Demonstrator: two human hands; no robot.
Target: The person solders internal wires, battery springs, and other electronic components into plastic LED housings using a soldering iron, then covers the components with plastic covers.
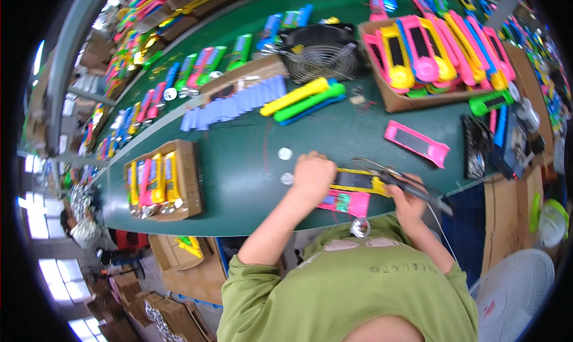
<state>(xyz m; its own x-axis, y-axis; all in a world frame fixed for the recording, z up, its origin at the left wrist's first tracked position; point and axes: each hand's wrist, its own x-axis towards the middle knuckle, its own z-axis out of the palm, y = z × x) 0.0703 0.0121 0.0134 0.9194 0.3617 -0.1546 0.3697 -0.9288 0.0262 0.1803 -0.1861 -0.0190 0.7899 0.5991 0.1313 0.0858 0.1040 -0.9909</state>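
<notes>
My left hand (314, 176) is closed on the left end of a yellow plastic lamp housing (379, 185) with a dark panel. In my right hand (408, 200) is a dark-handled tool with a thin metal tip, which looks like a soldering iron (421, 193). It slants over the right part of the yellow housing; whether the tip touches it I cannot tell. Just below lies a pink housing (357, 204) showing a green circuit board, with a round silver reflector (360, 227) at the table edge. Two pale discs, one a white disc (285, 154), lie beside my left hand.
Beyond my hands lie a pink housing (416, 144), a stack with a green housing (310, 102), blue-violet strips (236, 108) and a black fan (319, 52). Cardboard boxes (401, 103) of housings flank the table. A white floor fan (516, 294) stands lower right.
</notes>
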